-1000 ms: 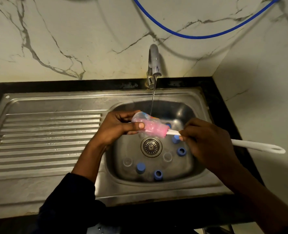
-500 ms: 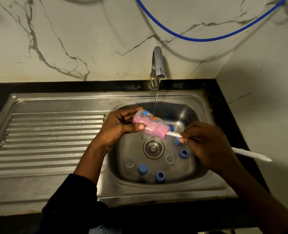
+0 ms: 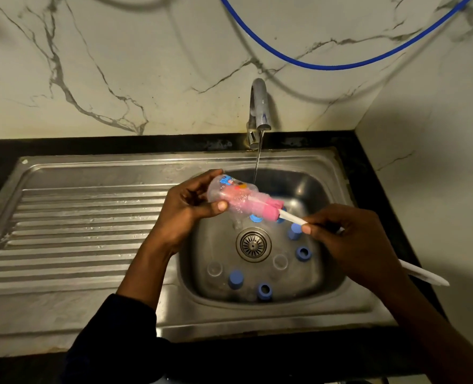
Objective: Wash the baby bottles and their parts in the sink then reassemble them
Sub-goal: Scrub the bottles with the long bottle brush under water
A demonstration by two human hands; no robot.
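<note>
My left hand [image 3: 185, 209] grips the base end of a clear baby bottle [image 3: 234, 196], held on its side over the steel sink [image 3: 326, 297]. A pink sponge brush [image 3: 260, 207] sits inside the bottle, its pink end showing at the mouth. My right hand [image 3: 348, 239] holds the brush's white handle [image 3: 293, 218]; the handle's tail [image 3: 423, 275] sticks out to the right. Several blue caps and rings [image 3: 303, 253] and clear teats [image 3: 214, 268] lie on the basin floor around the drain [image 3: 253, 245].
The tap [image 3: 258, 106] runs a thin stream just behind the bottle. A ribbed steel drainboard [image 3: 77, 234] lies to the left. A blue hose [image 3: 326, 65] hangs across the marble wall. A marble side wall closes in on the right.
The brush has slid partway out of the bottle, leaving the bottle's base end clear. The bottle has stayed in my left hand over the basin.
</note>
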